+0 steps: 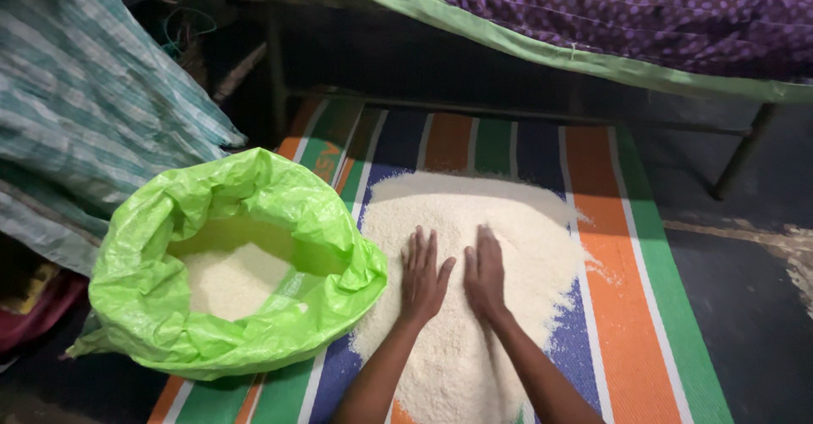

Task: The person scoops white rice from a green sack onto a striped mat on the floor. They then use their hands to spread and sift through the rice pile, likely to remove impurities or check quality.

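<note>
The left hand lies flat and open, palm down, fingers spread, on the heap of rice; it grips nothing. The right hand lies beside it, nearly touching it, also flat and open with palm down and fingers extended onto the grains. Both forearms enter from the bottom edge of the view and cross the near part of the heap. The rice is white and loose, spread in a broad mound directly on a striped mat with bands of orange, green, blue and white; a few stray grains lie scattered on the orange band at the right edge of the mound. Just to the left of the heap, touching its edge, stands a bright green woven sack with its mouth rolled down and open. The sack holds more of the same white rice, filling only its lower part; the inner walls show bare above the grain level. Behind the mat runs a metal bed frame carrying a purple dotted cover with a green border. A checked teal cloth hangs at the far left
</note>
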